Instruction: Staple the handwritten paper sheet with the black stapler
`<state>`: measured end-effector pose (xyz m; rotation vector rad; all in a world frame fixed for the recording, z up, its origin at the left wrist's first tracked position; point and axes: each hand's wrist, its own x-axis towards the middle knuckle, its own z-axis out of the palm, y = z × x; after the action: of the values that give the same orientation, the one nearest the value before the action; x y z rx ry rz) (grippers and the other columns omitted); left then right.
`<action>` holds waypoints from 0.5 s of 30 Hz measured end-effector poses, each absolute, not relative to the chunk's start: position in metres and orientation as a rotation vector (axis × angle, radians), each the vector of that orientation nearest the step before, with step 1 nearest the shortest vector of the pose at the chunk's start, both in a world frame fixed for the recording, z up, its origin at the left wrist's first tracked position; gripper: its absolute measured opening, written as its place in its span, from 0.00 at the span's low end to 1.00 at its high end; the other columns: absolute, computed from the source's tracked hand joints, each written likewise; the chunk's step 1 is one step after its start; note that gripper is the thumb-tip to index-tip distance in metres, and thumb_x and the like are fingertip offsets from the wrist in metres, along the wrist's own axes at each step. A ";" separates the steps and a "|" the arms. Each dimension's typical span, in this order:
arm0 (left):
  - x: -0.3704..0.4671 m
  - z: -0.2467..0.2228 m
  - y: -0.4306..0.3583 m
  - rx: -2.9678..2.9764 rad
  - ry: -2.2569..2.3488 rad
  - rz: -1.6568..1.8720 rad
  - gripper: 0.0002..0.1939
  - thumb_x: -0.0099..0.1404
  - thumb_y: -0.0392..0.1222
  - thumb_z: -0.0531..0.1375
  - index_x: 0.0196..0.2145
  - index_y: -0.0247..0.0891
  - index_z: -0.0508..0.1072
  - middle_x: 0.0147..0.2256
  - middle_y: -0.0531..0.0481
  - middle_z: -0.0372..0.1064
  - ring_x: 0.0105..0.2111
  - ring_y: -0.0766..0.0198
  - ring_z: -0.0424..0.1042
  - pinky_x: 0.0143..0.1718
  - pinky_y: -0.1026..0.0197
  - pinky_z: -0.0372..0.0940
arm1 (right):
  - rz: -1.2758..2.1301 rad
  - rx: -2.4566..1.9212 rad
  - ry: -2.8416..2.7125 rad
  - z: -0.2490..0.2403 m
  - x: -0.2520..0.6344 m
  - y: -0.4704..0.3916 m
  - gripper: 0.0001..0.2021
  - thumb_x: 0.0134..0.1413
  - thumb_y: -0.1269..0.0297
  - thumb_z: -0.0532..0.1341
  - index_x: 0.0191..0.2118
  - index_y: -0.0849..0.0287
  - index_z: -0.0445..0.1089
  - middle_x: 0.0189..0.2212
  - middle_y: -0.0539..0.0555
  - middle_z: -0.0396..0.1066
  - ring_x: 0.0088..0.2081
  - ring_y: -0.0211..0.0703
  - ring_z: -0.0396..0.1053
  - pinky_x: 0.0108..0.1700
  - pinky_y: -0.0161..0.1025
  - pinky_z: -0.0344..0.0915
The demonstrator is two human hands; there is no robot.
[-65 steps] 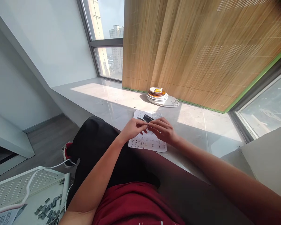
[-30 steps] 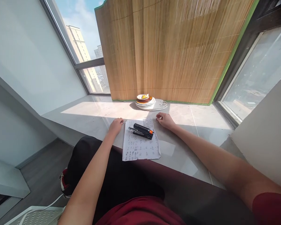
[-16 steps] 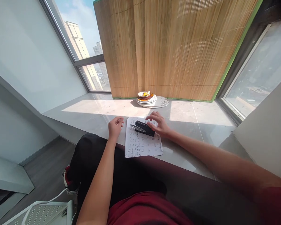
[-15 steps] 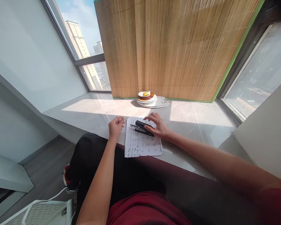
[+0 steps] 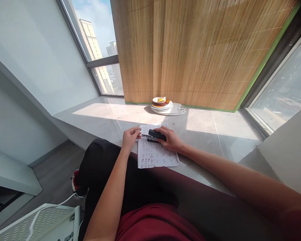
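A black stapler (image 5: 157, 135) lies opened on a sheet of handwritten paper (image 5: 157, 155), its metal inner part (image 5: 144, 136) pointing left. My right hand (image 5: 172, 139) is closed around its right end, fingers over the top and thumb along the near side. At the stapler's left end, my left hand (image 5: 130, 138) is pinched, thumb and fingertips close to the metal part. A thin dark sliver shows at those fingertips, too small to name. Whether the left fingertips touch the stapler I cannot tell.
Stacked plates (image 5: 162, 105) stand on a round white board (image 5: 179, 109) at the back of the tiled sill (image 5: 200, 134). Behind hangs a bamboo blind (image 5: 185, 53). A white perforated stand (image 5: 52, 219) with a cable is at lower left.
My right hand has closed from a loose, raised-finger pose onto the stapler. The left hand has moved right, its fingertips now beside the stapler's metal end. The view has shifted slightly.
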<state>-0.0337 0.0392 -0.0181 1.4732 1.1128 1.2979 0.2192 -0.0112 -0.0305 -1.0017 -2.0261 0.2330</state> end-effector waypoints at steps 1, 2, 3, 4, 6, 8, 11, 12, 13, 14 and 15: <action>-0.034 -0.017 0.039 1.461 1.116 1.285 0.15 0.62 0.45 0.70 0.44 0.35 0.86 0.31 0.48 0.79 0.28 0.65 0.77 0.35 0.58 0.79 | 0.236 -1.003 -2.026 -0.030 0.219 -0.011 0.22 0.62 0.68 0.67 0.61 0.53 0.73 0.49 0.58 0.76 0.48 0.53 0.76 0.52 0.50 0.74; -0.034 -0.015 0.038 1.439 1.114 1.271 0.14 0.62 0.43 0.69 0.43 0.35 0.86 0.31 0.47 0.79 0.29 0.64 0.78 0.37 0.57 0.79 | 0.236 -1.003 -2.026 -0.030 0.219 -0.011 0.22 0.62 0.68 0.68 0.61 0.53 0.73 0.49 0.58 0.76 0.48 0.53 0.76 0.51 0.49 0.74; -0.034 -0.014 0.038 1.403 1.105 1.259 0.13 0.62 0.42 0.68 0.43 0.35 0.86 0.32 0.47 0.80 0.30 0.64 0.79 0.39 0.57 0.80 | 0.234 -1.002 -2.024 -0.030 0.219 -0.011 0.22 0.62 0.68 0.68 0.61 0.53 0.73 0.48 0.58 0.76 0.47 0.53 0.76 0.51 0.49 0.74; -0.035 -0.013 0.038 1.353 1.090 1.251 0.12 0.62 0.40 0.68 0.42 0.35 0.86 0.34 0.46 0.81 0.31 0.64 0.80 0.41 0.57 0.80 | 0.231 -0.998 -2.021 -0.030 0.219 -0.011 0.22 0.62 0.68 0.68 0.61 0.52 0.73 0.48 0.58 0.76 0.47 0.53 0.76 0.51 0.50 0.74; -0.038 -0.012 0.040 1.241 1.045 1.231 0.11 0.62 0.38 0.67 0.42 0.35 0.86 0.37 0.44 0.82 0.35 0.63 0.81 0.46 0.56 0.80 | 0.231 -0.989 -2.015 -0.030 0.219 -0.011 0.22 0.62 0.68 0.68 0.61 0.52 0.73 0.49 0.58 0.77 0.48 0.53 0.77 0.52 0.50 0.74; -0.042 -0.012 0.041 1.182 1.015 1.228 0.11 0.62 0.38 0.69 0.42 0.34 0.86 0.38 0.43 0.82 0.37 0.62 0.82 0.50 0.55 0.80 | 0.238 -0.992 -2.010 -0.029 0.219 -0.011 0.22 0.61 0.68 0.68 0.61 0.52 0.73 0.49 0.58 0.77 0.48 0.53 0.77 0.52 0.50 0.74; -0.044 -0.012 0.042 1.269 1.030 1.262 0.15 0.60 0.43 0.73 0.43 0.34 0.85 0.37 0.43 0.82 0.37 0.61 0.81 0.51 0.51 0.79 | 0.247 -1.006 -2.010 -0.029 0.219 -0.012 0.22 0.61 0.69 0.68 0.60 0.52 0.73 0.49 0.57 0.76 0.48 0.53 0.76 0.52 0.50 0.74; -0.044 -0.013 0.042 1.327 1.040 1.268 0.18 0.58 0.45 0.75 0.44 0.34 0.85 0.36 0.44 0.82 0.36 0.61 0.81 0.51 0.50 0.79 | 0.247 -1.005 -2.013 -0.029 0.219 -0.012 0.22 0.61 0.69 0.68 0.61 0.53 0.73 0.48 0.57 0.76 0.48 0.53 0.76 0.52 0.50 0.74; -0.044 -0.013 0.043 1.386 1.049 1.258 0.19 0.57 0.46 0.76 0.44 0.33 0.85 0.35 0.44 0.82 0.35 0.60 0.81 0.49 0.49 0.79 | 0.245 -1.001 -2.017 -0.029 0.219 -0.012 0.22 0.61 0.69 0.68 0.61 0.53 0.73 0.48 0.57 0.76 0.48 0.53 0.76 0.52 0.51 0.74; -0.043 -0.014 0.043 1.440 1.053 1.234 0.20 0.56 0.47 0.77 0.44 0.33 0.84 0.34 0.44 0.81 0.35 0.59 0.81 0.48 0.49 0.79 | 0.240 -0.997 -2.018 -0.029 0.219 -0.012 0.22 0.62 0.69 0.68 0.61 0.53 0.73 0.48 0.57 0.76 0.48 0.53 0.76 0.52 0.51 0.74; -0.043 -0.014 0.044 1.487 1.057 1.201 0.21 0.55 0.48 0.77 0.43 0.34 0.84 0.34 0.44 0.81 0.35 0.57 0.81 0.46 0.49 0.79 | 0.236 -0.995 -2.017 -0.029 0.219 -0.012 0.22 0.62 0.68 0.68 0.61 0.52 0.73 0.48 0.58 0.76 0.48 0.53 0.76 0.52 0.50 0.74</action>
<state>-0.0432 0.0443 -0.0139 1.4870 1.0567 1.2014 0.2192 -0.0121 -0.0285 -0.9953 -2.0172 0.2361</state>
